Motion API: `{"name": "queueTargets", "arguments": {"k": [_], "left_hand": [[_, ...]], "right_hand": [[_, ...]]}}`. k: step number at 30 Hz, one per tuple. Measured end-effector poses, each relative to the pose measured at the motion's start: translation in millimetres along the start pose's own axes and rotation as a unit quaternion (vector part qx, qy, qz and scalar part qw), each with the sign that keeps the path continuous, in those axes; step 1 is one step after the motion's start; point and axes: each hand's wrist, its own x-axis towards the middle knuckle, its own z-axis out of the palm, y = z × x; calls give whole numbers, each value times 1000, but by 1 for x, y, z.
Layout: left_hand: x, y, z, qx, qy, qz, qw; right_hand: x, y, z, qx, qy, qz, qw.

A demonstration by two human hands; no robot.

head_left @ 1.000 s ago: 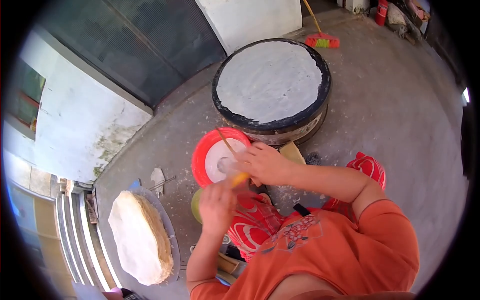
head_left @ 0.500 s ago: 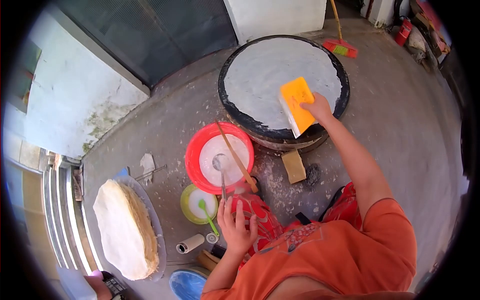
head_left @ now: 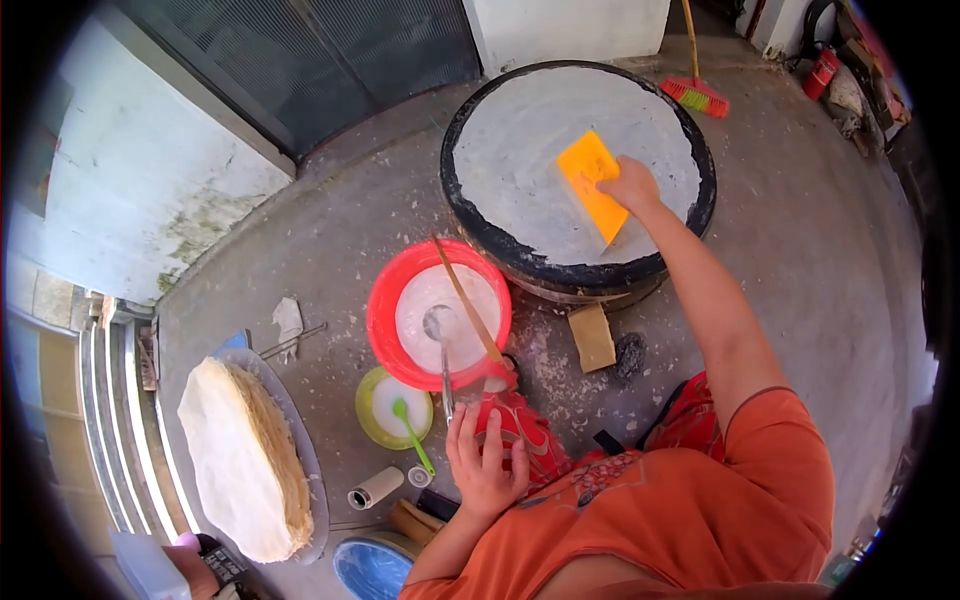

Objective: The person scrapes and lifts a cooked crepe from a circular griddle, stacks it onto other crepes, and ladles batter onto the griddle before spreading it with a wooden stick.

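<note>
My right hand (head_left: 633,187) is wrapped round a yellow scraper (head_left: 590,180), tilted over the near right part of a big round griddle (head_left: 520,130). A pale layer of batter covers the griddle up to its black rim. Down by my left knee, my left hand (head_left: 488,465) has its fingers spread and holds nothing. Just beyond its fingertips is the handle of a metal ladle (head_left: 438,322), whose bowl lies in the white batter of a red basin (head_left: 385,345). A wooden stick (head_left: 465,300) lies across that basin.
At left, a tall stack of thin pancakes (head_left: 235,460) rests on a round board (head_left: 312,480). A green bowl (head_left: 372,425) with a green spoon (head_left: 408,425), a blue basin (head_left: 370,570) and a cardboard piece (head_left: 592,337) are nearby. A broom (head_left: 695,95) stands behind the griddle.
My right hand has moved the yellow scraper slightly up and away over the griddle, turning its face. My left hand has shifted a little to the right and down. The view has tilted slightly.
</note>
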Motion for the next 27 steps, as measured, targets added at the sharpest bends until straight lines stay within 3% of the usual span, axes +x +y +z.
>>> {"name": "queueTargets", "arguments": {"k": [7,15,22,24,27], "left_hand": [[0,-2,-2,6,4,-6,1000],[-1,-2,-1,-7,6,-5,1000],[0,0,-3,-17,18,-9,1000],[0,-1,-4,-22,21,-3,1000],[-1,-3,-7,-56,27,-2,998]], "right_hand": [[-14,-35,-30,-43,40,-15,998],[-24,-29,4,-195,105,-241,945],[-36,-30,-17,-197,57,-243,948],[-39,-32,-35,-139,75,-145,977],[-46,-26,-49,-47,113,-123,985]]}}
